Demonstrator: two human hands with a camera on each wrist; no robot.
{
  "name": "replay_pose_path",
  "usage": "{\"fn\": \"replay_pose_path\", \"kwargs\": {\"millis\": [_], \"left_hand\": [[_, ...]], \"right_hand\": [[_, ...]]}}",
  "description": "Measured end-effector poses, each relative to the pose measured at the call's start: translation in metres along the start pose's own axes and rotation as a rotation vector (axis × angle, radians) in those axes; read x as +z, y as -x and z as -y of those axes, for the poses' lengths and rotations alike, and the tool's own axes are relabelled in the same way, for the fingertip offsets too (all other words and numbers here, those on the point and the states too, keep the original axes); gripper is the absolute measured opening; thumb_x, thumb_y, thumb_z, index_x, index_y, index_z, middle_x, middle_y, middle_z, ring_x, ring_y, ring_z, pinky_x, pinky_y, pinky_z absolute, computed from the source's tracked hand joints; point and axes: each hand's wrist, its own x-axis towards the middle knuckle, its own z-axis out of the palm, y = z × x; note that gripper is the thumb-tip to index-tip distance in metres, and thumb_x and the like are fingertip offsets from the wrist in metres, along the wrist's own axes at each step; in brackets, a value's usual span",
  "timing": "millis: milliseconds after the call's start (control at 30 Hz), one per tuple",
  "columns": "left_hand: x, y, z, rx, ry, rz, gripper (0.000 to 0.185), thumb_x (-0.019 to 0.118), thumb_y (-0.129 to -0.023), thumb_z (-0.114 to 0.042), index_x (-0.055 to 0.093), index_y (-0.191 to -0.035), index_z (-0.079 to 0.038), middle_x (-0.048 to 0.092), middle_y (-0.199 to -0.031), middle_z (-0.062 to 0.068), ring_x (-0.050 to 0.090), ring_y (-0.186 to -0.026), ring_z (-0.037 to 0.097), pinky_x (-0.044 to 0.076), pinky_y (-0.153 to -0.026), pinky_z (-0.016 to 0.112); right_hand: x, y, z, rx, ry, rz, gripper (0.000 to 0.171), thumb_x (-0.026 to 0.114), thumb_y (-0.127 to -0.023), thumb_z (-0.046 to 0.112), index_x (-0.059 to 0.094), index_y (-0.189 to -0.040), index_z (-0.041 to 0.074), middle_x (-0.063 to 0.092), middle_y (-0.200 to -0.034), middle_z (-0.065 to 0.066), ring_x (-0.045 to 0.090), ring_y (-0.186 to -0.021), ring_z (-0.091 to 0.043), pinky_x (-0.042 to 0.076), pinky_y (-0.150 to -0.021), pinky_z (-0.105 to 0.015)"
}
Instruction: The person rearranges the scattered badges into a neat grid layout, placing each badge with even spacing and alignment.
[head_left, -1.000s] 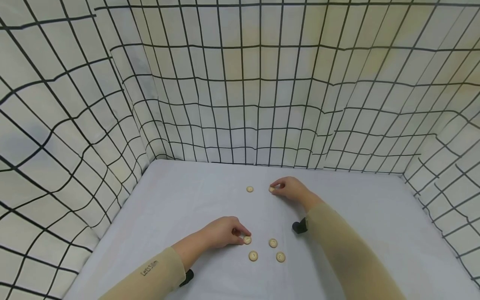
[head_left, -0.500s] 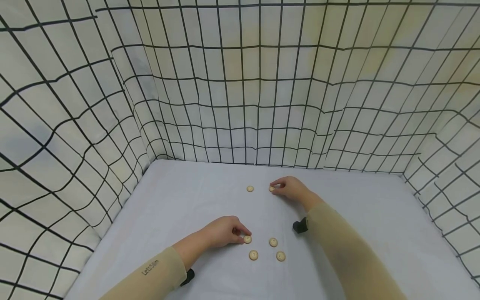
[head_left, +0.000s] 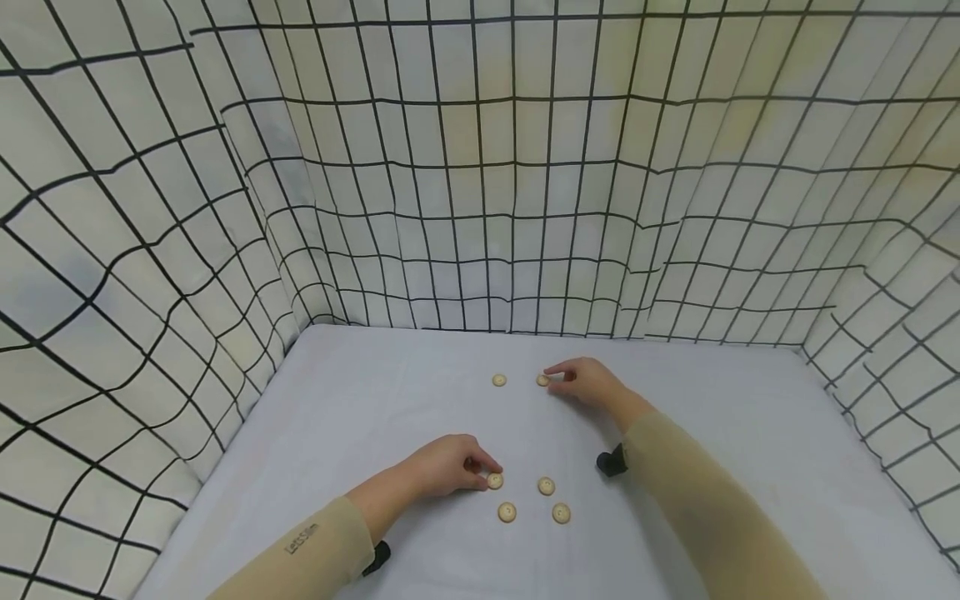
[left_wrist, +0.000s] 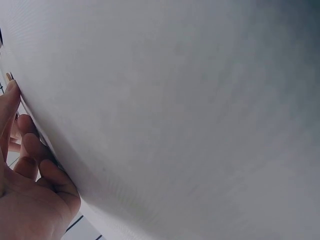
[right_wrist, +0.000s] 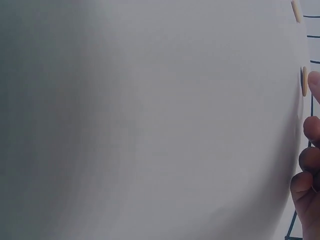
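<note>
Several round beige buttons lie on a white-covered table. My left hand (head_left: 446, 465) is at the front left, thumb and forefinger pinching a button (head_left: 495, 481) at its edges; in the left wrist view a sliver of that button (left_wrist: 9, 76) shows past the fingertips. Farther back, my right hand (head_left: 588, 382) has thumb and forefinger spread on either side of another button (head_left: 543, 380). The right wrist view shows that button (right_wrist: 304, 81) on the cloth, with a small gap to the nearest fingertip (right_wrist: 314, 80). A button (head_left: 499, 380) rests to its left.
Three more buttons lie to the right and front of the left hand: one (head_left: 546, 486) at its right, one (head_left: 507, 512) in front, one (head_left: 561, 513) farther right. White walls with a black grid (head_left: 495, 192) enclose the white table (head_left: 360, 392).
My right hand has loosened from its button and shifted slightly right, leaving the button on the table. The left hand keeps its place at its button. The head view has tilted slightly.
</note>
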Motion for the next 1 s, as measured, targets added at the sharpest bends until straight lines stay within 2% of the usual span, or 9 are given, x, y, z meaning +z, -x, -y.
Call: {"fn": "replay_pose_path", "kwargs": {"millis": [233,533,1000], "left_hand": [[0.001,0.001,0.000,0.001,0.003,-0.006,0.021,0.079,-0.085,-0.021,0.079,-0.105,-0.027,0.056,-0.082,-0.012,0.051,-0.078,0.008,0.044,-0.071,0.027],[-0.001,0.001,0.000,-0.001,0.016,-0.001,0.022,0.079,-0.085,-0.020,0.079,-0.106,-0.025,0.056,-0.083,-0.011,0.051,-0.078,0.009,0.044,-0.072,0.028],[-0.001,0.001,-0.003,0.000,0.022,-0.006,0.022,0.079,-0.085,-0.020,0.079,-0.106,-0.025,0.056,-0.083,-0.011,0.051,-0.079,0.009,0.044,-0.072,0.029]], "right_hand": [[-0.004,0.012,-0.005,-0.015,0.008,0.025,0.036,0.077,-0.087,0.032,0.072,-0.122,0.024,0.059,-0.084,0.000,0.051,-0.076,-0.017,0.042,-0.065,-0.031],[-0.007,0.027,-0.006,-0.025,0.032,0.087,0.035,0.079,-0.085,0.029,0.073,-0.119,0.029,0.060,-0.085,0.001,0.051,-0.079,-0.017,0.044,-0.068,-0.032],[0.000,0.062,-0.009,-0.116,0.063,0.144,0.030,0.081,-0.082,0.028,0.075,-0.111,0.034,0.062,-0.082,0.010,0.053,-0.079,-0.013,0.046,-0.072,-0.032]]}}
